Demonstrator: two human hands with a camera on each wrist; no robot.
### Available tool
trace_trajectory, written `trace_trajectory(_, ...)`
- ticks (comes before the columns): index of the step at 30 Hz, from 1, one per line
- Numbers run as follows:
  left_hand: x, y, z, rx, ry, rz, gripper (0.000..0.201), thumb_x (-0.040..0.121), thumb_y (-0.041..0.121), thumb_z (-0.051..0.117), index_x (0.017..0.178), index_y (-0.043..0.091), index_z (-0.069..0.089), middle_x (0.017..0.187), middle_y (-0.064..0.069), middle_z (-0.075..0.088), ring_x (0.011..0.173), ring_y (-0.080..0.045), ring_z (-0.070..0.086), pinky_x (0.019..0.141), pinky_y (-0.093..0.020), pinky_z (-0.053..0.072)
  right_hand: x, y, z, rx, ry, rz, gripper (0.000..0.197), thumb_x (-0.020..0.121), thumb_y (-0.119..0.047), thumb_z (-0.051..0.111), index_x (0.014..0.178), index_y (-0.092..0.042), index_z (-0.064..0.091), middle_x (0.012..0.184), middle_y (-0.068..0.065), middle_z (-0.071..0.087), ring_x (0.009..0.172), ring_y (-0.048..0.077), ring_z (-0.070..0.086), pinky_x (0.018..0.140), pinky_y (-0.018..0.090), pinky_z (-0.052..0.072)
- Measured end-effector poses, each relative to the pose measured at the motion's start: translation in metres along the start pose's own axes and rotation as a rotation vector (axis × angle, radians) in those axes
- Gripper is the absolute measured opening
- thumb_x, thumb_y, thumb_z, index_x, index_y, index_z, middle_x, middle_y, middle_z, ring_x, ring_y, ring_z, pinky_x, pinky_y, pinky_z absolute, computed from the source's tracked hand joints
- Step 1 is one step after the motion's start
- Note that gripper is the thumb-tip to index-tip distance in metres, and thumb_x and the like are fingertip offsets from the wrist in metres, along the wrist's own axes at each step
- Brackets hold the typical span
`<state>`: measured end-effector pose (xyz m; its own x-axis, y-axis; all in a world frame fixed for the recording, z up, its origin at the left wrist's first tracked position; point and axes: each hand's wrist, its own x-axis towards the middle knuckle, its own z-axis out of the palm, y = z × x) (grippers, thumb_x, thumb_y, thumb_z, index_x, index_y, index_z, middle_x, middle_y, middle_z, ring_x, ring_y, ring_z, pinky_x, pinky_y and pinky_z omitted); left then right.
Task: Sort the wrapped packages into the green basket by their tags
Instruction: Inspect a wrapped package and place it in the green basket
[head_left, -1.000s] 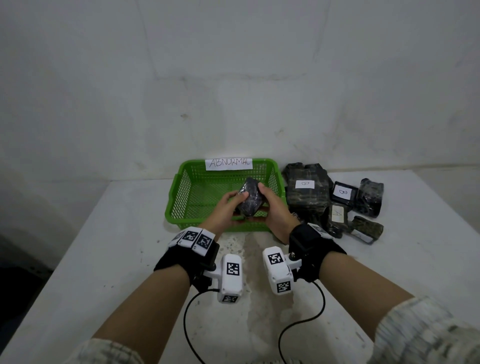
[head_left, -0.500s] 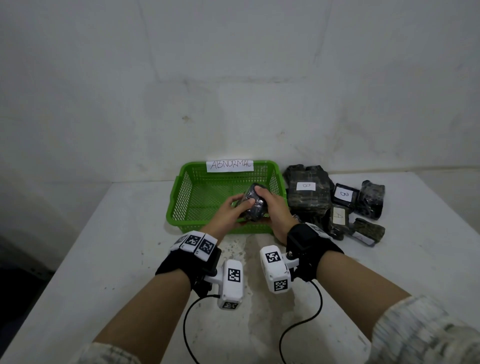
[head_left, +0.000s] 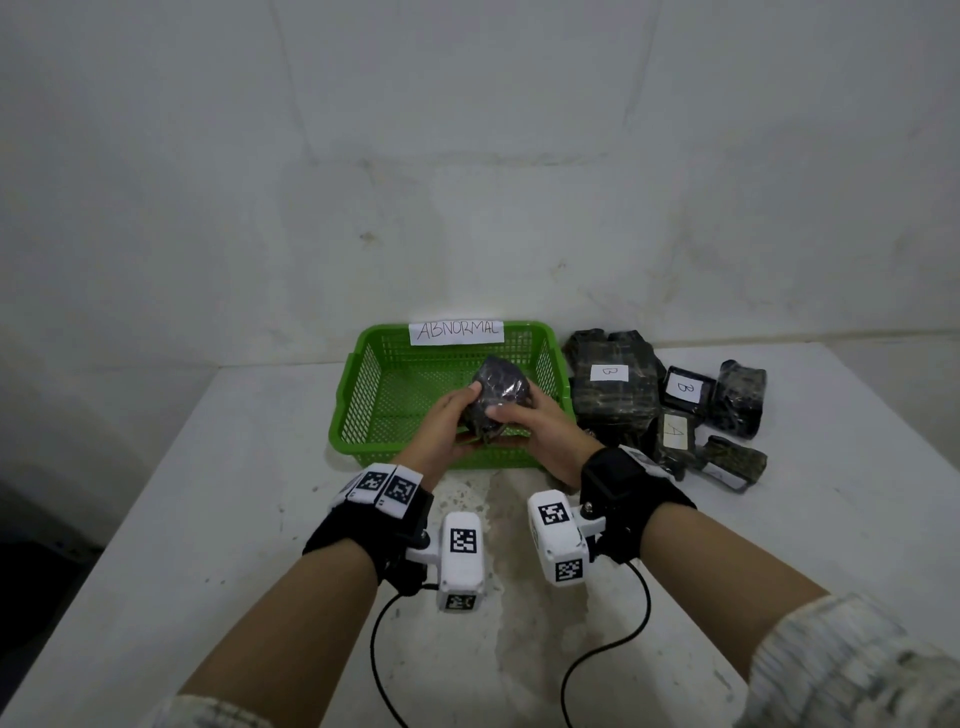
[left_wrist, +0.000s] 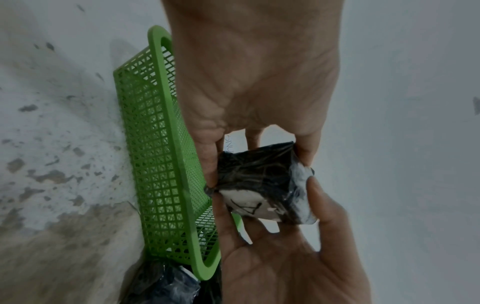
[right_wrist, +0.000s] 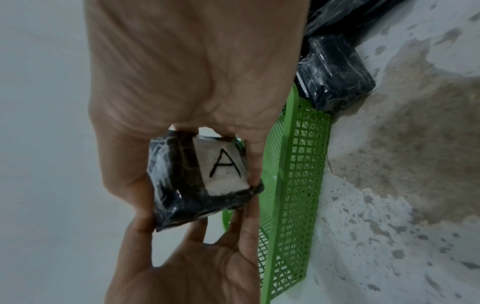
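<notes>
A small package in black wrap (head_left: 501, 387) is held over the front part of the green basket (head_left: 344, 415). My left hand (head_left: 451, 415) grips its left side and my right hand (head_left: 525, 415) its right side. In the right wrist view the package (right_wrist: 179, 191) shows a white tag with the letter A (right_wrist: 224, 166), facing down toward my wrists. My right hand's fingers (right_wrist: 253, 164) and my left hand (right_wrist: 187, 267) pinch it from opposite sides. In the left wrist view the package (left_wrist: 257, 170) sits between both hands. The basket's floor shows nothing lying in it.
A paper label reading ABNORMAL (head_left: 456, 331) hangs on the basket's far rim. Right of the basket lies a pile of wrapped packages: a large camouflage one tagged B (head_left: 613, 400), a small one tagged B (head_left: 687, 388), one tagged A (head_left: 674, 432), and others. A wall stands close behind.
Both hands have turned the package between them over the basket's front part. Its place has hardly shifted.
</notes>
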<state>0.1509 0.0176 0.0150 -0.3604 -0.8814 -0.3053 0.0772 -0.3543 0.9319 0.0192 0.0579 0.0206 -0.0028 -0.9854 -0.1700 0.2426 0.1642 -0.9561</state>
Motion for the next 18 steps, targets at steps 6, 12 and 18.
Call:
trace_trajectory(6,-0.003,0.003,-0.004,-0.033,-0.098,-0.084,0.047,0.093,0.044,0.047,0.127,0.012,0.052,0.128,-0.02,0.055,0.12,-0.033,0.053,0.096,-0.042,0.049,0.002,0.0,0.002,-0.154,0.073,-0.015,0.046,0.086,-0.016,0.068,0.128,-0.02,0.049,0.12,0.005,0.062,0.106,0.018,0.06,0.083,0.024,0.05)
trace_trajectory(12,0.001,0.004,-0.018,-0.027,0.055,-0.172,0.053,0.097,0.05,0.033,0.133,0.012,0.045,0.126,-0.016,0.051,0.12,-0.037,0.05,0.098,-0.049,0.045,0.006,0.002,0.0,-0.219,0.084,0.121,0.05,0.097,-0.05,0.039,0.125,-0.013,0.058,0.108,-0.002,0.064,0.1,0.013,0.059,0.091,0.027,0.046)
trace_trajectory(18,0.012,-0.002,-0.037,-0.254,0.197,-0.093,0.021,0.1,0.02,0.039,0.119,0.01,0.036,0.123,-0.017,0.051,0.097,-0.034,0.057,0.07,-0.053,0.054,0.016,0.001,0.0,-0.272,0.132,0.094,0.036,0.094,-0.005,0.055,0.129,-0.009,0.057,0.105,0.008,0.061,0.077,0.007,0.053,0.058,0.011,0.04)
